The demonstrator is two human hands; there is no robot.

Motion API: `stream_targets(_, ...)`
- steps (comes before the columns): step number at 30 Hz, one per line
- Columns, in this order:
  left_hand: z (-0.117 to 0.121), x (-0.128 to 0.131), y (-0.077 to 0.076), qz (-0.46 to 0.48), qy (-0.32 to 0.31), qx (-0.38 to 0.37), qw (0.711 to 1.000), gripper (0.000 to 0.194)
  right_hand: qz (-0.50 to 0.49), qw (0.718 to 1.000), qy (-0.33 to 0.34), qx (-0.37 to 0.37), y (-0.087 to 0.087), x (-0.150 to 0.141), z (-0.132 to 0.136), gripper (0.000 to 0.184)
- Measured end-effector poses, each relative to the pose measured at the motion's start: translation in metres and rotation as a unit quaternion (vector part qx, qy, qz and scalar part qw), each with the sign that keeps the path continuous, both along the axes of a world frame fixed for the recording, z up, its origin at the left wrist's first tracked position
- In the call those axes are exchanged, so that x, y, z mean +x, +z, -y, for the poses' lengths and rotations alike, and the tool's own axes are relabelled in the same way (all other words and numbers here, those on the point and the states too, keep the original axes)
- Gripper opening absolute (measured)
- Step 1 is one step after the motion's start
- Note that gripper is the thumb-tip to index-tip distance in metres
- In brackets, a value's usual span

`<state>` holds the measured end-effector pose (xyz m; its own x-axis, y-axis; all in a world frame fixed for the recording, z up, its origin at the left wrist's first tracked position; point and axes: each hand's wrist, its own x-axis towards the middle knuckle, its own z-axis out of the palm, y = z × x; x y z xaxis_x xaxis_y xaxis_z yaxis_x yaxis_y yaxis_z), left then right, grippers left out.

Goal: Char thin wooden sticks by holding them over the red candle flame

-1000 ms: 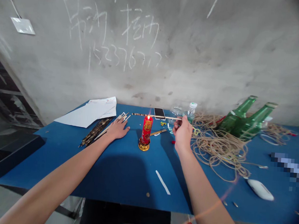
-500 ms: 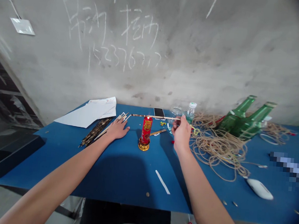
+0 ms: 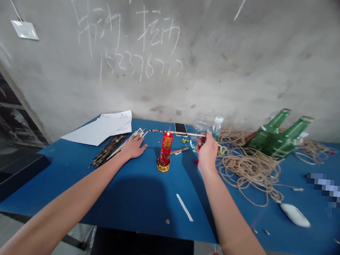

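Note:
In my right hand [image 3: 207, 149] is a thin wooden stick [image 3: 191, 134], pinched at its right end and held level. Its left part is scorched dark in patches, and it passes across the top of a lit red candle [image 3: 166, 147]. The candle stands upright in a gold base [image 3: 163, 166]. My left hand [image 3: 133, 147] lies with fingers spread on a group of pale sticks [image 3: 115, 151]. Beside those, to the left, is a bundle of scorched dark sticks [image 3: 106, 150] on the blue table [image 3: 134, 203].
White papers [image 3: 99, 128] lie at the back left. A phone [image 3: 181, 128], a glass jar [image 3: 200, 126] and a small bottle [image 3: 217, 125] are at the back. Tangled twine [image 3: 249, 173], green bottles [image 3: 289, 137] and a white oval object [image 3: 295, 214] occupy the right.
The held stick has shifted slightly right, so its scorched tip is now a little farther from my left hand. The candle flame looks brighter. My left hand has stayed in place.

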<state>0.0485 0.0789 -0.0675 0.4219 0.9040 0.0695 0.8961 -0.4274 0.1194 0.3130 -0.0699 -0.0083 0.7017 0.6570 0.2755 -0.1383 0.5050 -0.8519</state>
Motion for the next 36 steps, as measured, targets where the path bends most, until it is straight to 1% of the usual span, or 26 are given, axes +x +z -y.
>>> stream_targets(16,-0.0014,0.0003,-0.0018,-0.001,-0.006,0.008,1.000,0.070,-0.017,1.000,-0.014,-0.016,0.0018,0.0032,0.0006,0.044)
stream_targets(25,-0.0030,-0.0007,-0.0024,0.000,-0.006,0.005,1.000,0.072,-0.006,1.000,-0.019,-0.016,0.0008,0.0079,-0.0013,0.045)
stream_targets(36,-0.0042,-0.0005,-0.0033,0.001,-0.006,0.005,1.000,0.072,-0.015,0.999,-0.025,-0.016,0.0007,0.0100,-0.0022,0.046)
